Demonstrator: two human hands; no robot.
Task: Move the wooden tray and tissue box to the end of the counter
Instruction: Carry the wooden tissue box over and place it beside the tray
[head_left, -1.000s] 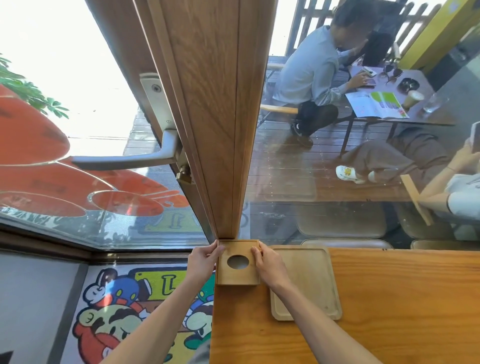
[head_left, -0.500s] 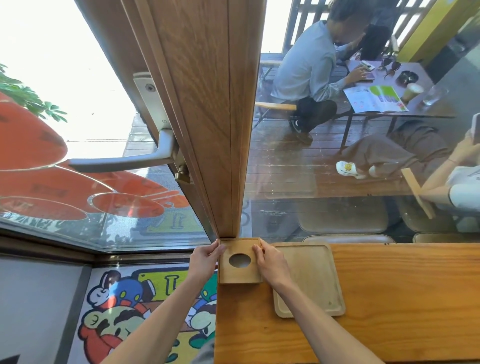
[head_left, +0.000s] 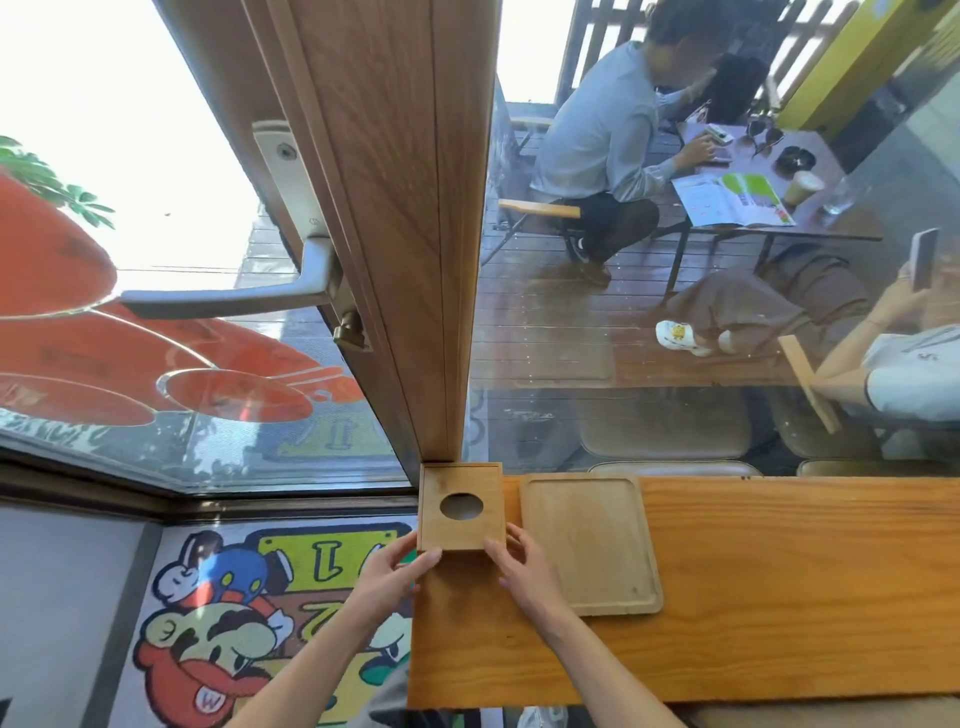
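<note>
The wooden tissue box (head_left: 461, 506), square with a round hole in its lid, stands at the counter's (head_left: 779, 597) far left corner, against the wooden window post. Just right of it lies the flat wooden tray (head_left: 589, 543), a narrow gap between them. My left hand (head_left: 392, 574) touches the box's near left corner with thumb and fingertips. My right hand (head_left: 519, 569) has its fingertips on the near right corner, beside the tray's left edge. Both forearms reach in from below.
The counter's left end drops off to a cartoon floor mat (head_left: 223, 623). A wooden post (head_left: 415, 234) and a door handle (head_left: 228, 299) rise behind the box. Through the glass, people sit at an outdoor table (head_left: 753, 197).
Both hands have slid back from the box's sides to its near corners. The box and tray stay in place at the counter's end.
</note>
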